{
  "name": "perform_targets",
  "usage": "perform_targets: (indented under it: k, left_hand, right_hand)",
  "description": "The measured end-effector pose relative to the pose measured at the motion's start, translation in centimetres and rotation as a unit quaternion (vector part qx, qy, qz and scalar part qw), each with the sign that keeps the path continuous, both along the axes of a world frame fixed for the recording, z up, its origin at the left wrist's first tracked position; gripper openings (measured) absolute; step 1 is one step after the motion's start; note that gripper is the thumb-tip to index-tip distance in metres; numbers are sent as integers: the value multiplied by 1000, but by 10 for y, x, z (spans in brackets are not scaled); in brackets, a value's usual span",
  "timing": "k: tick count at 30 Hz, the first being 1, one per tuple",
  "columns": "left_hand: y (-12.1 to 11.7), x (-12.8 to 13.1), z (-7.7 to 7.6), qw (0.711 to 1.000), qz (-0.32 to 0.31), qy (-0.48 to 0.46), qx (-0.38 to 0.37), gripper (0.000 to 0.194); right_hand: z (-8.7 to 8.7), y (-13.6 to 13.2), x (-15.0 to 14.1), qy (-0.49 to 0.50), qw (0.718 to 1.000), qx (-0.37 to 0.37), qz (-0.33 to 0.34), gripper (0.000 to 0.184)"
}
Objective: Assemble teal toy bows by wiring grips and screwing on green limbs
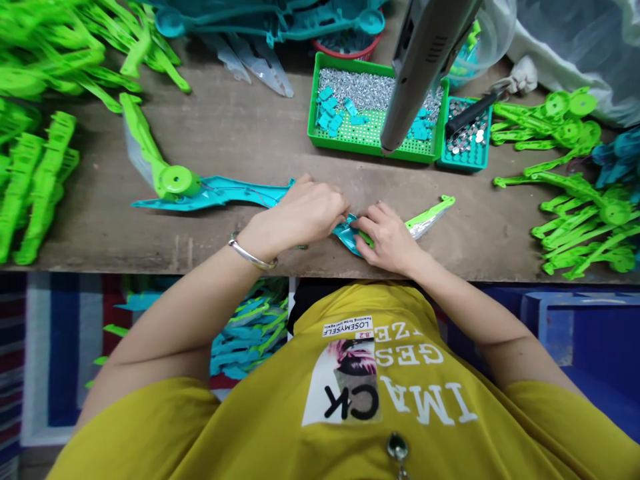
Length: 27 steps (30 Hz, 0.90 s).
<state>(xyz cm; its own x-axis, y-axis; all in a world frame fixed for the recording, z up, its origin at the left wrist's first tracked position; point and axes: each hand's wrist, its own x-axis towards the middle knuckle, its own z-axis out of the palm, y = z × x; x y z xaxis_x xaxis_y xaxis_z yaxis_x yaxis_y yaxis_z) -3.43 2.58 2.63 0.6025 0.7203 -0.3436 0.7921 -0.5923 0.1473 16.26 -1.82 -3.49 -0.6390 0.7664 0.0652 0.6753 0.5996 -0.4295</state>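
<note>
On the wooden workbench [100, 200], my left hand [305, 215], with a metal bangle [253, 253] on its wrist, and my right hand [387, 238] meet near the front edge. Both pinch a small teal plastic part [347, 235], and a green strip shows under my right fingers. Beyond my right hand lies a green plastic arm with a silvery blade [427, 220]. A long teal plastic wing [215, 195] runs under my left hand, and a green hub [179, 181] with a green arm lies on its far end.
A green tray [375, 150] holds silver fasteners and teal pieces, next to a teal tray [465, 163] of metal discs. A grey electric screwdriver [420, 73] hangs above them. Heaps of green plastic parts [585, 227] lie at both sides. Teal parts fill a bin [250, 340] below the bench.
</note>
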Motion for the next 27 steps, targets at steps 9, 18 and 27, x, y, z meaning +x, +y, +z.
perform_targets:
  k: [9,18,27]
  left_hand:
    - [2,13,10,998,3,59,-10,30]
    - [15,23,3,996,74,43,-30,18]
    - [27,33,21,991,63,84,-80,23]
  right_hand:
    - [-1,1,1,-3,1000,5,11,32]
    - [-3,2,4,33,999,-17,12,31]
    - [-6,3,5,56,998,-35,10,34]
